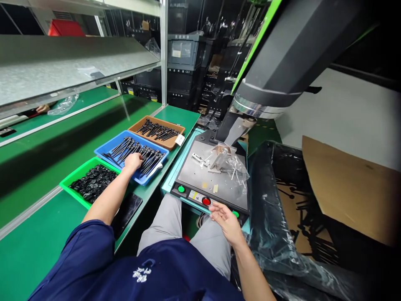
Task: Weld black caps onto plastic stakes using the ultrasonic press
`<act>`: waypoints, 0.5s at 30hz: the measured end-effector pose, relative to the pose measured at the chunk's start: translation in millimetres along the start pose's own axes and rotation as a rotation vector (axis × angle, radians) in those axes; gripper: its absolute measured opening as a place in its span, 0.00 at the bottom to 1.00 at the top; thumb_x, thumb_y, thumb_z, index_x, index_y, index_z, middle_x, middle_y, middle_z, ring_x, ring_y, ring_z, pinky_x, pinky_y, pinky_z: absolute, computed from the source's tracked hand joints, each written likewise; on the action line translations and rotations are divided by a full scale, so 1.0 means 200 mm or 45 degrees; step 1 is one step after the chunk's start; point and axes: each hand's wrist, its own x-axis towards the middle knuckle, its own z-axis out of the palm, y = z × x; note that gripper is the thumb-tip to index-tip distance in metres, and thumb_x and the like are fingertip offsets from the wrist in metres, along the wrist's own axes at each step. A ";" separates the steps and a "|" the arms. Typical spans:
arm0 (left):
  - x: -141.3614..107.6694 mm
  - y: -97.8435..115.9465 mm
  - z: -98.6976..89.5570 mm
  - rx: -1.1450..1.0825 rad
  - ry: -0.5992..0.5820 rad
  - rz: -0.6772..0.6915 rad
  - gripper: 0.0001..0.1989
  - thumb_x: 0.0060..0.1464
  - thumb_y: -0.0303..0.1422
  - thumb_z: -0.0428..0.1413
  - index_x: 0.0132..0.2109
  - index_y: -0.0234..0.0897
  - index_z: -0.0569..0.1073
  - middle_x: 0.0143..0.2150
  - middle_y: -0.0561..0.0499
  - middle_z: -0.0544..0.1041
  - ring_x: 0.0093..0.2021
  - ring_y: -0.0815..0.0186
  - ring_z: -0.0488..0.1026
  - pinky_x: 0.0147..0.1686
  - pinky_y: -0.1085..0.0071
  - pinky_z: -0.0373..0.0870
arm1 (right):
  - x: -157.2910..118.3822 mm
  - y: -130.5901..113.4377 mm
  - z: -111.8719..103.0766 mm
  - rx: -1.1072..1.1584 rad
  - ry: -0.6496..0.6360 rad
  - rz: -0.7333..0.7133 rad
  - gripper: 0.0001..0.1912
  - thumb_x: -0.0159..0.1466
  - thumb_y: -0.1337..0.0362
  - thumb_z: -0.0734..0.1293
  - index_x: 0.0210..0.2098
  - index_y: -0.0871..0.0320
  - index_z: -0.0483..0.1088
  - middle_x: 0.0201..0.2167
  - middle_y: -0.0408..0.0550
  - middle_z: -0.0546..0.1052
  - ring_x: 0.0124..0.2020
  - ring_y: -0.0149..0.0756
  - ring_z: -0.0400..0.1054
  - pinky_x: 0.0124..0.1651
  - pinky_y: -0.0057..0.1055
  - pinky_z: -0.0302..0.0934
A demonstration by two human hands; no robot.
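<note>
My left hand [133, 162] reaches into the blue tray [103, 148], its fingers curled down over the black rod-like parts [152, 161]; whatever its fingertips hold is hidden. My right hand [224, 218] hovers at the front edge of the machine, beside the red button [206, 201], fingers loosely bent and apart, with nothing visible in them. Behind the blue tray lies a brown tray [171, 144] with more black rods. The green tray [67, 182] in front holds small round black parts [94, 182]. A metal fixture [219, 161] wrapped in clear plastic stands on the machine's plate [191, 171].
A dark phone [128, 211] lies at the near table edge. The machine's large head [266, 79] slants above the plate. At the right stands a bin lined with black plastic [266, 217], with cardboard [351, 188]. A metal shelf [75, 62] overhangs the left; another person's hand [43, 108] shows beyond.
</note>
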 end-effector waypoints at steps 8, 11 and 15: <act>-0.04 -0.05 0.02 0.167 0.048 0.123 0.06 0.45 0.35 0.61 0.31 0.36 0.75 0.33 0.41 0.77 0.39 0.51 0.73 0.41 0.62 0.67 | -0.45 0.10 -0.36 -0.019 0.405 0.192 0.22 0.50 0.45 0.74 0.36 0.54 0.78 0.35 0.57 0.79 0.31 0.45 0.74 0.35 0.44 0.70; -0.12 -0.04 -0.06 0.269 0.042 0.083 0.12 0.50 0.38 0.59 0.39 0.37 0.78 0.41 0.42 0.79 0.42 0.51 0.73 0.44 0.61 0.67 | -0.73 0.18 -0.60 -0.020 0.427 0.364 0.19 0.51 0.43 0.72 0.31 0.52 0.79 0.27 0.56 0.76 0.26 0.47 0.73 0.29 0.46 0.69; -0.30 -0.12 -0.24 0.393 0.081 -0.205 0.15 0.50 0.45 0.57 0.42 0.42 0.78 0.41 0.51 0.80 0.44 0.53 0.74 0.46 0.62 0.67 | -1.01 0.39 -0.79 0.070 0.816 0.521 0.21 0.43 0.35 0.70 0.21 0.45 0.74 0.28 0.62 0.73 0.23 0.47 0.74 0.25 0.47 0.65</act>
